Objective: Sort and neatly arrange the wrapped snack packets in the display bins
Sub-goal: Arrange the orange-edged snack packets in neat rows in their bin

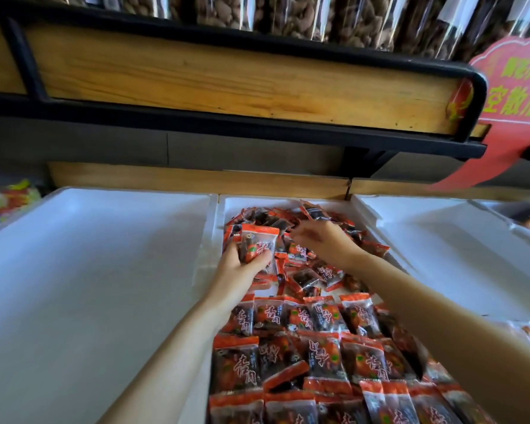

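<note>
Over the far half of the middle bin [224,203], my left hand [236,267] grips a small upright stack of red snack packets [259,243]. My right hand [322,240] reaches over the loose pile [318,270] there, fingers loosely spread, empty. Risk: the slick stack may slip and scatter onto the aligned rows [303,347] at the bin's near end.

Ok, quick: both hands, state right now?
Left hand: grips an upright snack packet.
Right hand: open above the loose packets, holding nothing.
</note>
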A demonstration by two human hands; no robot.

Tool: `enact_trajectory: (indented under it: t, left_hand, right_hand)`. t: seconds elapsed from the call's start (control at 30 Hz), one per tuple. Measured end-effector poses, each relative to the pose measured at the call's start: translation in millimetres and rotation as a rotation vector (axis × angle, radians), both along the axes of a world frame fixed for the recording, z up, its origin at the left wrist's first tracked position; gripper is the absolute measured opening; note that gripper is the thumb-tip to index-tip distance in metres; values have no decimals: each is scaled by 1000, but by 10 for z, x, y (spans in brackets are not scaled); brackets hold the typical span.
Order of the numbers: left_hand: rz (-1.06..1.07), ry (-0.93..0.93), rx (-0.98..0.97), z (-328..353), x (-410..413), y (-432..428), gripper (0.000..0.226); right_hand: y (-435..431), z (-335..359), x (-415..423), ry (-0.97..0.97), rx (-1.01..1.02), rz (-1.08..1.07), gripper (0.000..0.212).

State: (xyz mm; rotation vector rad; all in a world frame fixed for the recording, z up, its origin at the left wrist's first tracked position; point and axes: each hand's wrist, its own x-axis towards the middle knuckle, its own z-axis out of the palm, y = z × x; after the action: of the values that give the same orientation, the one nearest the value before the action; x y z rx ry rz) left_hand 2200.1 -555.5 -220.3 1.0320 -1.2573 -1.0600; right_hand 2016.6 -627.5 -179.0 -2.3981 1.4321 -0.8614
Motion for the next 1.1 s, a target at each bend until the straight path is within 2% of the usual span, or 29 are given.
enact_trajectory:
  t: [0.07,0.17,0.33,0.43,0.53,0.63,0.73,0.9,1.0,1.1]
  left_hand:
    - [28,16,14,-16,18,-40,28]
    - [13,91,35,-22,19,-64,30]
    - [41,136,37,14,42,-90,31]
    - [56,131,67,15,60,-97,32]
    - [85,165,108,19,89,-115,31]
    - [116,201,146,22,104,-135,28]
    - [125,212,142,36,106,-138,28]
    - [119,158,144,18,111,-141,28]
    - [144,82,150,-3,115,-146,27]
    - [129,39,164,4,101,-119,39]
  right_hand:
    - [-146,-227,-131,210,134,-2,25]
    - [-243,-486,-213,330,296,55,34]
    - [-333,-587,-186,407,283,-5,56]
    - [-344,-573,-148,530,191,-37,54]
    - [-294,-598,-112,804,-56,-40,45]
    - [-282,-616,-136,924,-261,0,30]
    - [-329,-556,-192,786,-267,-63,20]
    - [-245,-245,-209,166,-203,-250,22]
    - [22,15,63,-144,-97,-149,29]
    - [246,152,388,-233,59,-16,31]
